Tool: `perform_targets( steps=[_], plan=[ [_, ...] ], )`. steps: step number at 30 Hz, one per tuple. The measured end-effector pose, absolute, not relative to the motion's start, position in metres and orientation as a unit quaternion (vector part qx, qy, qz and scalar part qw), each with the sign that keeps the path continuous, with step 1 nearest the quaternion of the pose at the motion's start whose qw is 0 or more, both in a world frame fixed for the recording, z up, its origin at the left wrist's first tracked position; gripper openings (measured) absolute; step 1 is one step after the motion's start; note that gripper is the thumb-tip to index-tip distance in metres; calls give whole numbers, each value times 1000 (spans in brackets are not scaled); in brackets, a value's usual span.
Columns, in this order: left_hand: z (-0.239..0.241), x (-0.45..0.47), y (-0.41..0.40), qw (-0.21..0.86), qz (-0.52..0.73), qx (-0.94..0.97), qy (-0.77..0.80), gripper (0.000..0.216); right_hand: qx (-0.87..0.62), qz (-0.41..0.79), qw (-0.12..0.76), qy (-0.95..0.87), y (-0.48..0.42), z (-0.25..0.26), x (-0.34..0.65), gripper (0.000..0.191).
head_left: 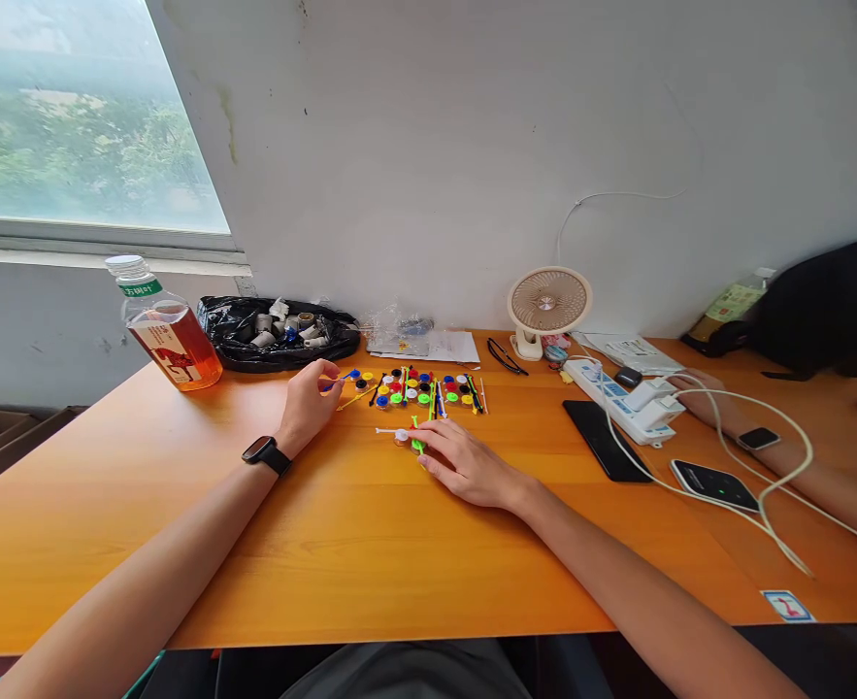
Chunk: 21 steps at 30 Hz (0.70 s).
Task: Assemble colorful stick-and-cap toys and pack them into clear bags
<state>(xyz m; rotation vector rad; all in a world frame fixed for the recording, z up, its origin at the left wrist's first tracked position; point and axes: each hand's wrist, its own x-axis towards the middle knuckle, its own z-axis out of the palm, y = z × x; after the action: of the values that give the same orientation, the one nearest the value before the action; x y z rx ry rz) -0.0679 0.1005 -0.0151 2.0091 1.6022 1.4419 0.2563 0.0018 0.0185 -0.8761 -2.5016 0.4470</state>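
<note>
Several small coloured plastic discs and thin sticks lie in a cluster on the orange table. My left hand, with a black watch on its wrist, is at the cluster's left end and pinches a thin blue stick. My right hand rests on the table just in front of the cluster. Its fingers press on a small assembly of a white stick, a white disc and a green piece.
A bottle of amber drink and a black bag of small parts stand at the back left. A small fan, glasses, a power strip with white cables and two phones lie to the right. Another person's arm rests at the far right.
</note>
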Motion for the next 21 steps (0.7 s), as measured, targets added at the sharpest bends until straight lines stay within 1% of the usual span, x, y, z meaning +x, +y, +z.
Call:
perform_targets(
  steps=[6,11,17,21],
  plan=[
    [-15,-68,101,117,491,664,552,18,-320,161,222,-907,1,19,256,46],
    [-16,-69,102,107,481,674,550,14,-320,161,220,-907,1,19,256,47],
    [-7,-72,98,73,439,707,549,14,-325,157,205,-910,-2,21,256,48],
    [2,-75,95,26,394,740,546,18,-330,158,194,-910,-3,21,255,49]
  ],
)
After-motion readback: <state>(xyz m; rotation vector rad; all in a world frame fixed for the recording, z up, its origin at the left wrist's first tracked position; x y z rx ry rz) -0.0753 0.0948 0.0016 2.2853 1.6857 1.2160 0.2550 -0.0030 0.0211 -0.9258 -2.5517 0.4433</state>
